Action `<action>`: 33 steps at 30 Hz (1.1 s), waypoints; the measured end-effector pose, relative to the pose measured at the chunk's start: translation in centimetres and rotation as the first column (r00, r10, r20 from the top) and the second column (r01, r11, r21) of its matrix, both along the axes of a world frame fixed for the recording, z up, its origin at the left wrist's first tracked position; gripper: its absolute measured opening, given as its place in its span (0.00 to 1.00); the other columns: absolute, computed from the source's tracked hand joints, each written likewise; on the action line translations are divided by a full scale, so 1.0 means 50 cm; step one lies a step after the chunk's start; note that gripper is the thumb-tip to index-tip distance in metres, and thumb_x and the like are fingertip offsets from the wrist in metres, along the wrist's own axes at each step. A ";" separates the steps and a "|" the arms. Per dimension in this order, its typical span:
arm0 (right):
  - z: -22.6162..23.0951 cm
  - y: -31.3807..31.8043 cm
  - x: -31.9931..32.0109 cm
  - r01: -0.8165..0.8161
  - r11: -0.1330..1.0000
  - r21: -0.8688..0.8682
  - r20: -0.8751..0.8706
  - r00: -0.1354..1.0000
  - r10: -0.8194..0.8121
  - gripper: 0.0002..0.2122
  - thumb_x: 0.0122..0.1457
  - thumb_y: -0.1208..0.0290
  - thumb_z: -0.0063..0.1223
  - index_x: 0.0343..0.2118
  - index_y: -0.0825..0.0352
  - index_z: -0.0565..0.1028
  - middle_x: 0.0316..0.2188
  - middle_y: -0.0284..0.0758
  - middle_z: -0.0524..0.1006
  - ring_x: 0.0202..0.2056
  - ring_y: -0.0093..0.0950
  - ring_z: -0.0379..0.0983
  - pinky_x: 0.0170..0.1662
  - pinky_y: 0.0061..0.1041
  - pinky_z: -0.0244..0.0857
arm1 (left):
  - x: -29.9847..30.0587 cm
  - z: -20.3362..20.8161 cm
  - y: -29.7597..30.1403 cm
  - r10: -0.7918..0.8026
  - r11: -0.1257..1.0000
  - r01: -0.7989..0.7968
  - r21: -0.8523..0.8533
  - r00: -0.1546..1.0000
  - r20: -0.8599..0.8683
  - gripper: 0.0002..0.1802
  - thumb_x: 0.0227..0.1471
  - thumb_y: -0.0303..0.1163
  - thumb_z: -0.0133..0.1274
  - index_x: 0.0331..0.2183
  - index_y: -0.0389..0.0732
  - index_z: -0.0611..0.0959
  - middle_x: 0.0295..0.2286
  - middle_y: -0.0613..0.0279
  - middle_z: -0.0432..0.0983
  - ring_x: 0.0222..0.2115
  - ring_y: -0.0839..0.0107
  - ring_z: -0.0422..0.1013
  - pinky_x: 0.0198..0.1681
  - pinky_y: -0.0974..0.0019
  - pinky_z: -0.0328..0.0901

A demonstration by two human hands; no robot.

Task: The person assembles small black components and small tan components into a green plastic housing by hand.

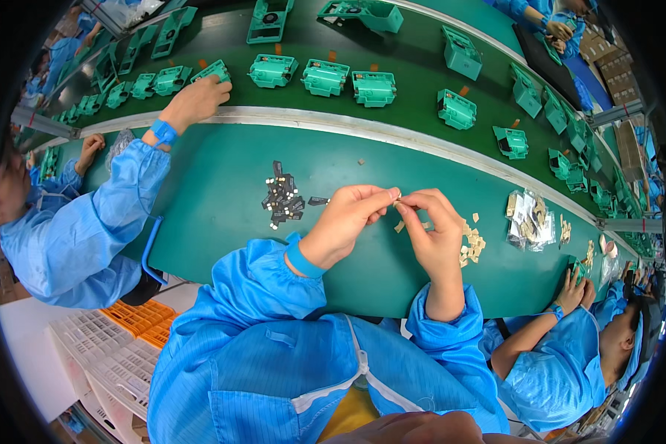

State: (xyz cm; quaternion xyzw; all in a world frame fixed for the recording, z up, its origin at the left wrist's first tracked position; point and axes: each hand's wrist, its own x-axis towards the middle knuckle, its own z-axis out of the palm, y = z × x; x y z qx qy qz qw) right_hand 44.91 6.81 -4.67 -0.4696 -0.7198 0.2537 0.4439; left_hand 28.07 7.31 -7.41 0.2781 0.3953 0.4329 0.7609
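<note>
My left hand (346,223) and my right hand (435,235) meet over the green worktop, thumbs and fingertips pinched together on a tiny pale piece (397,200). Most of that piece is hidden by the fingers, so its exact kind does not show. Left of my hands lies a heap of small flat black pieces with white ends (281,198). A single black piece (318,200) rests right beside my left hand. Small beige blocks (472,246) are scattered by my right hand, and a few lie beneath it.
Beyond the metal rail (303,117), a dark green conveyor carries rows of green plastic housings (325,77). At left, a co-worker's hand (196,102) touches one housing. Clear plastic bags (530,220) lie at right, near another co-worker's hands (572,292). Plastic crates (118,355) stand lower left.
</note>
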 end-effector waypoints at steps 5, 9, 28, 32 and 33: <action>-0.002 0.000 0.002 0.007 1.000 0.001 0.011 1.000 -0.007 0.06 0.51 0.84 0.62 0.31 0.70 0.78 0.29 0.38 0.78 0.31 0.34 0.76 0.33 0.28 0.70 | 0.002 0.008 -0.001 -0.004 1.000 0.004 -0.002 1.000 0.001 0.13 0.58 0.38 0.59 0.32 0.38 0.85 0.23 0.74 0.71 0.25 0.85 0.61 0.28 0.78 0.55; -0.007 0.002 0.009 0.004 1.000 0.008 0.051 0.999 -0.005 0.06 0.50 0.84 0.62 0.30 0.70 0.77 0.29 0.39 0.78 0.31 0.36 0.76 0.34 0.30 0.70 | 0.007 0.015 -0.003 0.014 1.000 -0.013 0.023 1.000 -0.023 0.12 0.59 0.37 0.58 0.33 0.37 0.85 0.24 0.74 0.71 0.26 0.85 0.61 0.29 0.78 0.55; -0.006 0.008 0.013 -0.037 0.976 0.213 0.166 0.986 0.001 0.08 0.47 0.86 0.62 0.30 0.69 0.76 0.29 0.38 0.77 0.31 0.34 0.75 0.33 0.28 0.69 | 0.031 0.014 -0.012 0.129 0.992 -0.129 0.010 0.992 -0.007 0.12 0.58 0.37 0.59 0.32 0.37 0.85 0.22 0.74 0.71 0.25 0.85 0.63 0.29 0.78 0.57; -0.007 -0.003 0.033 0.016 0.937 -0.349 -0.235 0.966 -0.104 0.03 0.55 0.81 0.62 0.31 0.71 0.77 0.28 0.36 0.79 0.29 0.24 0.75 0.33 0.23 0.69 | 0.032 0.030 -0.020 0.234 0.944 -0.164 0.287 0.944 -0.231 0.11 0.58 0.33 0.59 0.36 0.34 0.86 0.25 0.68 0.74 0.29 0.80 0.67 0.32 0.75 0.61; -0.011 -0.004 0.042 -0.134 0.807 -0.575 -0.456 0.871 -0.181 0.04 0.58 0.78 0.61 0.32 0.72 0.78 0.28 0.35 0.80 0.29 0.22 0.75 0.34 0.21 0.70 | 0.032 0.032 -0.022 0.280 0.895 -0.107 0.433 0.891 -0.358 0.11 0.58 0.31 0.58 0.37 0.33 0.86 0.27 0.66 0.75 0.30 0.78 0.69 0.33 0.73 0.63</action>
